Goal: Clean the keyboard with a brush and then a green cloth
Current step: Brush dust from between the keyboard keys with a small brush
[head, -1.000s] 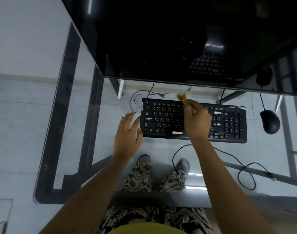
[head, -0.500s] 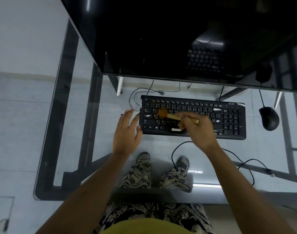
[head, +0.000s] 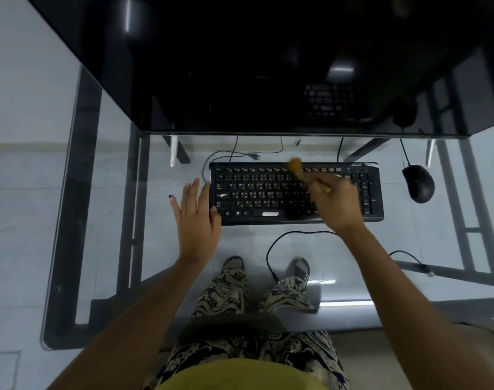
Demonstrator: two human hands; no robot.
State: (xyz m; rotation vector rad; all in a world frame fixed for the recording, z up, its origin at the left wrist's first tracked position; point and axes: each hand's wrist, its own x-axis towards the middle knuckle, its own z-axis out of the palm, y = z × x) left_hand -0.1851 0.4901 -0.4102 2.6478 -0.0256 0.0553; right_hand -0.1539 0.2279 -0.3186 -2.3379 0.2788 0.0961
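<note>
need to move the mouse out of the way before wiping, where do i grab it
Take the mouse over its rounded back, thumb on one long side and fingers on the other, coming from above with the right hand, which is nearest. It lies flat on the glass desk right of the keyboard, nothing around it. Its cord runs off the far end, so lift from the near end.

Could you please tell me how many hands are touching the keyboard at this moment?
1. The left hand rests flat at the keyboard's left edge. The right hand holds the brush above the keys; whether it touches is unclear.
</note>
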